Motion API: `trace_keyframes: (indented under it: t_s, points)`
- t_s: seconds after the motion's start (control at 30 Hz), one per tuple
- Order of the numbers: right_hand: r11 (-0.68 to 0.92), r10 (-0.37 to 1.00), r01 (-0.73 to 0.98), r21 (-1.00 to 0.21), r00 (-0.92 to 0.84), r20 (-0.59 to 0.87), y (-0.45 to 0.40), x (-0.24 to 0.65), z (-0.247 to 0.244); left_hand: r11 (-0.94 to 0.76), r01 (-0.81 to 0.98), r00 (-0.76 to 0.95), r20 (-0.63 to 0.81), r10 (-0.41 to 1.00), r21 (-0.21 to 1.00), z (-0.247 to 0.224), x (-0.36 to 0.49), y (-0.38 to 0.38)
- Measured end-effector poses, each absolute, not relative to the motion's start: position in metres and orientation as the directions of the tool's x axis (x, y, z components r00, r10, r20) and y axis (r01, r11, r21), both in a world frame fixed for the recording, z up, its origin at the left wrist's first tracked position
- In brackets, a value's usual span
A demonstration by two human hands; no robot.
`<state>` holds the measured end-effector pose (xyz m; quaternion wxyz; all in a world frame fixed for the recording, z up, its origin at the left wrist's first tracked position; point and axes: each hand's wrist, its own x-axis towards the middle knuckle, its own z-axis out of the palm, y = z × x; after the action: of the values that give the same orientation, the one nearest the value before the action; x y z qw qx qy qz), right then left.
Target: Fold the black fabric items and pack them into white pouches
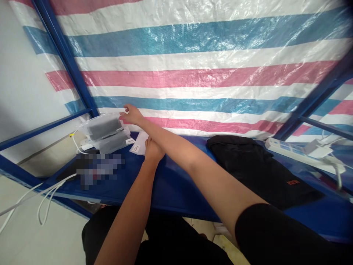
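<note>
My right hand [132, 114] reaches across to the left, over my left wrist. Its fingers are apart and bent, with nothing seen in them. Just beside it is a stack of grey items in clear plastic bags [106, 127], lying on the blue shelf board [176, 184]. My left hand [153, 149] rests lower down, its fingers curled at the right edge of a flat white packet [140, 142] with a small printed label. Part of the left hand is hidden behind my right forearm.
A folded black cloth [248, 169] with orange lettering lies on the right. Behind it is a white power strip [300, 152] with plugs. White cables [52, 187] hang at the left, near a blurred-out object [99, 169]. Striped plastic sheeting [193, 77] and blue posts [64, 59] enclose the back.
</note>
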<state>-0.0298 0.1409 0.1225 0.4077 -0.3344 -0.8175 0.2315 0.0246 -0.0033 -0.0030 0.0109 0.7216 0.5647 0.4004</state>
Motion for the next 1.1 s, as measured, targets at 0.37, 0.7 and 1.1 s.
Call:
trace_keyframes:
  t_s: [0.37,0.7,1.1]
  points:
    - [0.798,0.592,0.363,-0.481,-0.618,0.517,0.037,0.215,0.079,-0.059,0.948,-0.063,0.364,0.929,0.314,0.005,0.016,-0.007]
    - [0.812,0.581,0.446,-0.376,-0.675,0.454,-0.039,0.288,0.063,-0.013,0.969,-0.073,0.341,0.937,0.245,0.005,0.01,-0.009]
    - [0.588,0.782,0.8,-0.122,-0.523,0.34,-0.078,0.402,0.061,0.038,0.97,-0.095,0.231,0.968,0.24,0.021,0.012,-0.014]
